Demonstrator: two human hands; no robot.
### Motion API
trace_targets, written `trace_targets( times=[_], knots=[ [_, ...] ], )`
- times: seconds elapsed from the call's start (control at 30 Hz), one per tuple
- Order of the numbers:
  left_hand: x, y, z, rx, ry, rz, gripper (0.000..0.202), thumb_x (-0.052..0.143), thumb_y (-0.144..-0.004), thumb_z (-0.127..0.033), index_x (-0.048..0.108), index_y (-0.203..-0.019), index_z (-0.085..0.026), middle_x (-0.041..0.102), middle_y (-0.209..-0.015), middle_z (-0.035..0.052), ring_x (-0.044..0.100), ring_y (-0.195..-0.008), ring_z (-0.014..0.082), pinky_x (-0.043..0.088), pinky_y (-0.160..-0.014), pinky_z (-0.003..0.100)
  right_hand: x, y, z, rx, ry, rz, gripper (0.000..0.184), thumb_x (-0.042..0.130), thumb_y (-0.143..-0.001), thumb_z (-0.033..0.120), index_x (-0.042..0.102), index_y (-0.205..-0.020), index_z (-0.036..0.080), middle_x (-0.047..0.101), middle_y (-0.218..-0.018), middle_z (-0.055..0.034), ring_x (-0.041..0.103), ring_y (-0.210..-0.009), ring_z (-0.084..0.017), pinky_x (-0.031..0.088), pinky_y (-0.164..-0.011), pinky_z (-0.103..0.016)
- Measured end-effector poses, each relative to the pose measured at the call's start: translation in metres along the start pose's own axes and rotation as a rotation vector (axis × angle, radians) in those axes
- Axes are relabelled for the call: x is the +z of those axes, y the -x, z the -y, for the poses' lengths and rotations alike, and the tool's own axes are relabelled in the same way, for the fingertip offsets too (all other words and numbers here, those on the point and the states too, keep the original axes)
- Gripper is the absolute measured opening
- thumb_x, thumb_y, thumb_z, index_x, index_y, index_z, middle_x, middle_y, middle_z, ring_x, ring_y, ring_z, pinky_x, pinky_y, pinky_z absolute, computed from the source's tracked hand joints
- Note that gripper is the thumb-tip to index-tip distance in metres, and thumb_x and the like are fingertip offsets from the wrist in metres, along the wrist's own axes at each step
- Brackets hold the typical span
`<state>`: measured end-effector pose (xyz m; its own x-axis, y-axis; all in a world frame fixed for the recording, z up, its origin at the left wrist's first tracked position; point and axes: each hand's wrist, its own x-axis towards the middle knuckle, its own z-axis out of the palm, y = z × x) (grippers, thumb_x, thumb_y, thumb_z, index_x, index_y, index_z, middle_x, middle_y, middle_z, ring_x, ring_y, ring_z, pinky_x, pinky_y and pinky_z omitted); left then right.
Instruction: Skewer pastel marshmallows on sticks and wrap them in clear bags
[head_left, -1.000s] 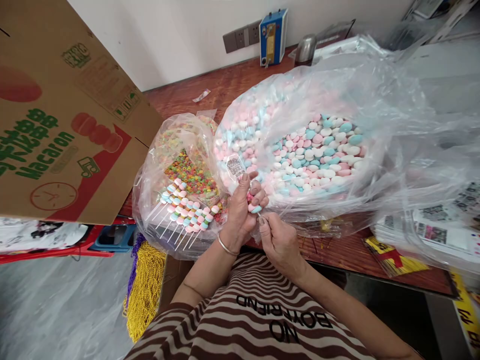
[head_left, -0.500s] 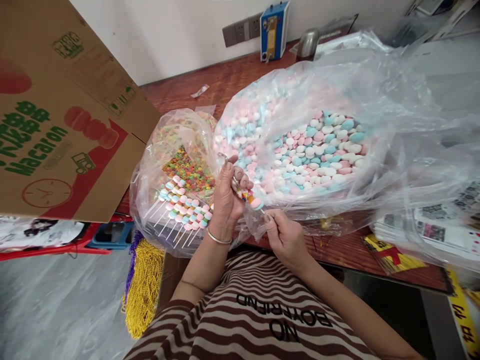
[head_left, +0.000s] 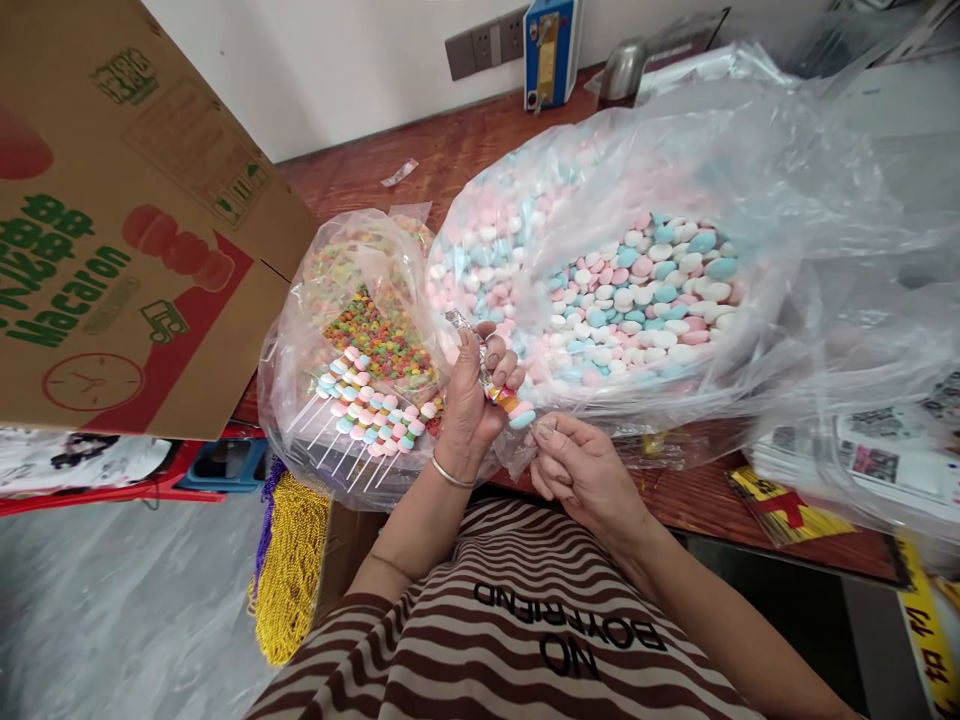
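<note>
My left hand (head_left: 474, 405) is closed around a candy skewer (head_left: 519, 413), whose pink and blue pieces stick out to the right from a clear, printed wrapper (head_left: 484, 368). Close to its blue end, my right hand (head_left: 577, 470) is pinched, apparently on the skewer's white stick, which the fingertips mostly hide. Left of my left hand, several finished candy skewers (head_left: 371, 415) lie in rows on a clear bag of small multicoloured candy rings (head_left: 375, 335). Beyond my hands spreads a large clear bag of pink, white and blue candies (head_left: 637, 290).
A tall cardboard box (head_left: 142, 230) stands at the left. Yellow bead strings (head_left: 292, 570) hang below the table edge. At the back are a blue device (head_left: 550, 55) and a metal cup (head_left: 622, 70). Printed sheets (head_left: 885, 450) lie at the right.
Both hands have shifted slightly right. The right hand's fingers have curled and turned around the stick, and the skewer's end now shows its blue candy more fully.
</note>
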<state>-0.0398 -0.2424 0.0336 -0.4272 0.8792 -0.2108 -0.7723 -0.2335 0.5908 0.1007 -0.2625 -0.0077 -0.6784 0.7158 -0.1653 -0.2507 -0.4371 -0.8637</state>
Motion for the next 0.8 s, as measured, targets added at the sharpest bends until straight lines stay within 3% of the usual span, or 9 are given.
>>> trace_targets(
  times=[0.07, 0.13, 0.2, 0.37, 0.5, 0.57, 0.63, 0.73, 0.8],
  knots=[
    [0.002, 0.002, 0.004, -0.022, -0.028, -0.012, 0.027, 0.059, -0.097, -0.046, 0.061, -0.090, -0.020, 0.034, -0.061, -0.0074, 0.031, -0.043, 0.0032, 0.033, -0.042, 0.015, 0.004, -0.001, 0.002, 0.109, -0.201, 0.046, 0.030, 0.062, -0.092, 0.049, 0.055, -0.080, 0.022, 0.023, -0.044, 0.0160, 0.013, -0.031, -0.005, 0.027, -0.037, -0.022],
    [0.005, 0.005, 0.010, -0.030, -0.075, -0.015, 0.026, 0.061, -0.096, -0.045, 0.059, -0.088, -0.021, 0.034, -0.062, -0.0075, 0.032, -0.044, 0.0033, 0.034, -0.044, 0.015, 0.007, -0.004, 0.002, 0.077, -0.182, 0.006, 0.030, 0.062, -0.091, 0.049, 0.054, -0.079, 0.022, 0.025, -0.045, 0.0154, 0.016, -0.032, -0.005, 0.029, -0.039, -0.023],
    [0.007, 0.009, 0.018, 0.006, -0.115, -0.019, 0.026, 0.067, -0.093, -0.042, 0.056, -0.084, -0.020, 0.036, -0.063, -0.0075, 0.037, -0.046, 0.0031, 0.039, -0.049, 0.015, 0.007, -0.008, -0.002, -0.094, 0.088, -0.116, 0.028, 0.060, -0.093, 0.045, 0.054, -0.078, 0.023, 0.034, -0.049, 0.0115, 0.028, -0.037, -0.007, 0.032, -0.044, -0.024],
    [0.007, 0.012, 0.022, 0.059, -0.111, -0.069, 0.025, 0.072, -0.089, -0.038, 0.057, -0.085, -0.019, 0.047, -0.069, -0.0059, 0.051, -0.057, 0.0053, 0.047, -0.061, 0.018, -0.003, -0.015, -0.015, -0.626, 1.086, -0.394, 0.025, 0.050, -0.100, 0.033, 0.066, -0.087, 0.019, 0.062, -0.067, -0.0039, 0.052, -0.059, -0.016, 0.034, -0.058, -0.029],
    [0.003, 0.009, 0.012, 0.067, -0.089, -0.100, 0.023, 0.067, -0.093, -0.040, 0.060, -0.090, -0.019, 0.054, -0.073, -0.0040, 0.056, -0.063, 0.0067, 0.050, -0.067, 0.020, -0.010, -0.014, -0.018, -0.830, 1.401, -0.419, 0.021, 0.052, -0.100, 0.025, 0.069, -0.104, 0.013, 0.066, -0.070, -0.0077, 0.053, -0.060, -0.018, 0.033, -0.060, -0.033],
    [0.003, 0.008, 0.009, 0.069, -0.087, -0.072, 0.023, 0.066, -0.094, -0.040, 0.060, -0.090, -0.019, 0.053, -0.072, -0.0038, 0.056, -0.062, 0.0069, 0.050, -0.066, 0.019, -0.012, -0.013, -0.017, -0.836, 1.393, -0.372, 0.020, 0.051, -0.099, 0.022, 0.069, -0.101, 0.014, 0.062, -0.064, -0.0052, 0.050, -0.057, -0.018, 0.033, -0.059, -0.033],
    [0.002, 0.007, 0.006, 0.053, -0.074, -0.046, 0.024, 0.066, -0.094, -0.042, 0.060, -0.089, -0.018, 0.051, -0.069, -0.0044, 0.053, -0.059, 0.0066, 0.049, -0.064, 0.019, -0.013, -0.012, -0.013, -0.753, 1.240, -0.315, 0.020, 0.050, -0.099, 0.024, 0.068, -0.097, 0.016, 0.060, -0.064, -0.0037, 0.051, -0.057, -0.017, 0.035, -0.059, -0.032],
    [0.002, 0.005, 0.003, -0.006, -0.023, -0.037, 0.029, 0.063, -0.094, -0.047, 0.060, -0.087, -0.019, 0.049, -0.065, -0.0051, 0.051, -0.054, 0.0064, 0.050, -0.063, 0.020, -0.011, -0.009, -0.007, -0.449, 0.739, -0.195, 0.022, 0.050, -0.099, 0.036, 0.061, -0.088, 0.020, 0.055, -0.063, 0.0013, 0.047, -0.054, -0.013, 0.036, -0.053, -0.027],
    [0.002, 0.003, 0.001, -0.056, 0.023, -0.022, 0.033, 0.057, -0.097, -0.050, 0.061, -0.087, -0.018, 0.048, -0.063, -0.0050, 0.050, -0.052, 0.0066, 0.050, -0.062, 0.020, -0.006, -0.006, -0.002, -0.196, 0.320, -0.099, 0.026, 0.054, -0.097, 0.043, 0.056, -0.083, 0.022, 0.042, -0.054, 0.0075, 0.035, -0.043, -0.009, 0.029, -0.045, -0.024]
  ],
)
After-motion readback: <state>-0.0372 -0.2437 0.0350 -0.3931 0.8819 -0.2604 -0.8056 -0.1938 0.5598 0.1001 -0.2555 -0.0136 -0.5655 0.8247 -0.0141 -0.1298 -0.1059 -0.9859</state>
